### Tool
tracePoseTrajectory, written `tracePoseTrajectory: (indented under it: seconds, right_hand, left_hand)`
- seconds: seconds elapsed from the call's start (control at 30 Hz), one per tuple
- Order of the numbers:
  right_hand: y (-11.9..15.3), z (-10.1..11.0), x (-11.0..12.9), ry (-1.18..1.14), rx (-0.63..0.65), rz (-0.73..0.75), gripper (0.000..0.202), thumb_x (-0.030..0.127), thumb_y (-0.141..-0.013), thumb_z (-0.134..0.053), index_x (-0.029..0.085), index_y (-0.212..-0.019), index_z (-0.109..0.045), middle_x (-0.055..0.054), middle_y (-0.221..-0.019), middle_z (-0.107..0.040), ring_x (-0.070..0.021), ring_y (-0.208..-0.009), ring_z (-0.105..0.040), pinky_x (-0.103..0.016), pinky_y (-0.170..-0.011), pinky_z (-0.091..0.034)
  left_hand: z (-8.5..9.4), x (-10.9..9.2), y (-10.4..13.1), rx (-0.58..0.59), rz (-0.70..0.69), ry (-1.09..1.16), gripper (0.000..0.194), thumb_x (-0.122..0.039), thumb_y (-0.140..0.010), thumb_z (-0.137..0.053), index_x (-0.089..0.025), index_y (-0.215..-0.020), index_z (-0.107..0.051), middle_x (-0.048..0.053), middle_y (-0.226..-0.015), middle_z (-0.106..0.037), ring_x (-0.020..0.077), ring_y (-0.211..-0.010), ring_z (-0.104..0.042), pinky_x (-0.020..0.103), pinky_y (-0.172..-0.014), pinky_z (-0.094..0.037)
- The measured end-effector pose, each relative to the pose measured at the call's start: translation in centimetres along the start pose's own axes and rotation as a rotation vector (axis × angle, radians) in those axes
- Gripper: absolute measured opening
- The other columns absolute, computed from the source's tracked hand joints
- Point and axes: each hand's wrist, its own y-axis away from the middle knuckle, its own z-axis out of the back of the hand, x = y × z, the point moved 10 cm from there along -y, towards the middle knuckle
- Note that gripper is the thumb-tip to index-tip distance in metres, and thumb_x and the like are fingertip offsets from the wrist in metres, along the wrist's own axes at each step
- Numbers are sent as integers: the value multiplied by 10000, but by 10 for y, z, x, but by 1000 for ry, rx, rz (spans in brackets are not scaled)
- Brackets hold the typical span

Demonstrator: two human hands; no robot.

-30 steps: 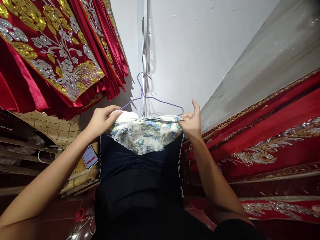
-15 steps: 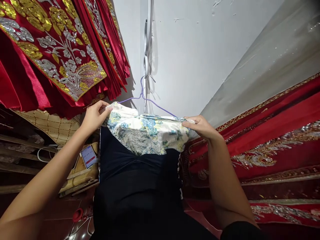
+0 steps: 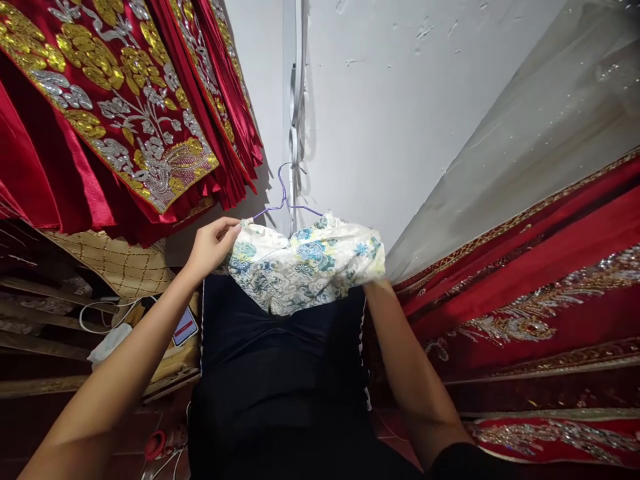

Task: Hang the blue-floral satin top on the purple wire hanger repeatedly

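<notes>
A white garment with blue and green flowers [image 3: 310,257] drapes from a purple wire hanger [image 3: 285,202], whose hook is at a metal bracket on the wall. My left hand [image 3: 214,247] pinches the garment's left shoulder near the hanger's end. On the right, my forearm [image 3: 405,353] reaches up behind the cloth. The right hand is hidden by the garment, so its fingers do not show.
Red embroidered garments hang at the upper left [image 3: 145,127] and along the right side [image 3: 540,320]. A sheer grey cloth [image 3: 500,160] slopes beside the wall. A phone [image 3: 186,328] and white cable [image 3: 95,329] lie at the left.
My right hand has gone from gripping the garment's right shoulder to behind the cloth. That shoulder has risen and spread over the hanger's right arm. My left hand has shifted slightly right.
</notes>
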Motion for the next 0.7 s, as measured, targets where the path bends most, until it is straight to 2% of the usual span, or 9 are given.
tracePoseTrajectory:
  seconds: [0.1,0.2,0.27,0.37,0.47,0.57,0.63,0.67,0.7]
  right_hand:
    - [-2,35,-19,-134,-127,-107,893,832,-887,-172,188,-1247,-676,-168,-1050,-728,-347,-1006,-680,-491,-805,-550]
    - [-21,52,-7,-175,-202,-141,872,847,-872,-253,202,-1332,-618,-158,-1097,-723,-336,-1061,-679,-482,-866,-540]
    - [-37,47,18,-199,-211,-106,867,832,-889,-247,199,-1385,-571,-157,-1139,-709,-316,-1093,-673,-467,-894,-540]
    - [-43,17,70,-226,-151,-16,887,837,-893,-212,194,-1394,-562,-155,-1167,-692,-295,-1128,-659,-451,-924,-543]
    - [-20,-24,118,-287,49,72,856,840,-886,-281,200,-1358,-597,-129,-1154,-695,-272,-1108,-662,-423,-932,-554]
    - [28,-74,159,-385,616,190,763,821,-864,-415,227,-1264,-678,-95,-1181,-705,-257,-1098,-666,-383,-965,-540]
    - [62,-90,170,-432,976,234,761,812,-885,-373,216,-1210,-715,-102,-1205,-707,-263,-1120,-661,-387,-992,-524]
    - [66,-91,167,-426,1033,237,737,787,-906,-365,211,-1195,-721,-106,-1217,-705,-263,-1140,-654,-390,-1007,-514]
    - [59,-89,160,-395,983,231,685,749,-925,-389,212,-1195,-717,-104,-1234,-698,-260,-1165,-641,-391,-1024,-500]
  left_hand:
    - [2,-2,2,-37,15,-11,379,-449,-902,-588,-148,-1086,-725,90,-975,-748,201,-841,-663,272,-721,-495]
    - [12,-16,-7,-124,-14,-24,368,-438,-923,-549,-148,-1067,-724,78,-984,-739,198,-872,-653,272,-755,-489]
    - [21,-25,-17,-175,-35,-34,383,-445,-950,-499,-150,-1056,-720,74,-991,-730,196,-894,-643,279,-781,-482]
    - [23,-35,-34,-146,-54,-72,366,-458,-930,-536,-164,-1079,-697,70,-1017,-719,195,-926,-633,297,-835,-472]
    - [20,-35,-46,-125,-29,16,330,-443,-849,-635,-168,-1030,-666,71,-990,-707,190,-895,-629,317,-832,-481]
    - [19,-35,-43,-117,26,250,272,-440,-773,-685,-188,-836,-605,41,-816,-652,169,-756,-609,350,-774,-503]
    - [16,-48,-35,-39,-7,362,339,-464,-686,-752,-207,-701,-533,10,-692,-576,166,-701,-589,408,-805,-518]
    - [14,-58,-30,13,-43,393,408,-488,-632,-788,-212,-633,-488,0,-634,-531,173,-695,-585,450,-847,-520]
    - [12,-69,-24,60,-80,414,491,-523,-578,-813,-215,-566,-430,-6,-574,-477,184,-690,-581,494,-892,-514]
